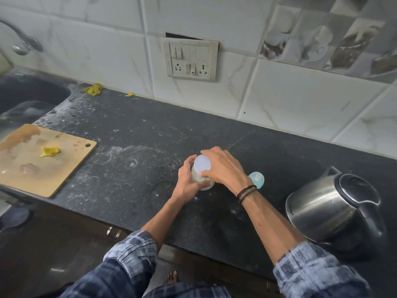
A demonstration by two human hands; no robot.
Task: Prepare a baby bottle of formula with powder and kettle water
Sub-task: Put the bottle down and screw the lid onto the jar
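On the speckled black stone bench [150,125], mid-scene, the left hand [187,179] wraps a translucent round jar [206,184]. The right hand [223,166] curls over its flat white lid [202,165]. Just right, a pale-blue baby bottle [256,179] is partly hidden by the wrist. A rounded steel kettle [322,209] stands near right and a wooden board [43,168] lies left.

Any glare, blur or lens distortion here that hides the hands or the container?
Head view: wide-angle bend slants the countertop and wall tiles; the white lid of the container is washed out; highlights streak the kettle; the sleeves at the bottom are smeared; left hand and right hand are sharp.
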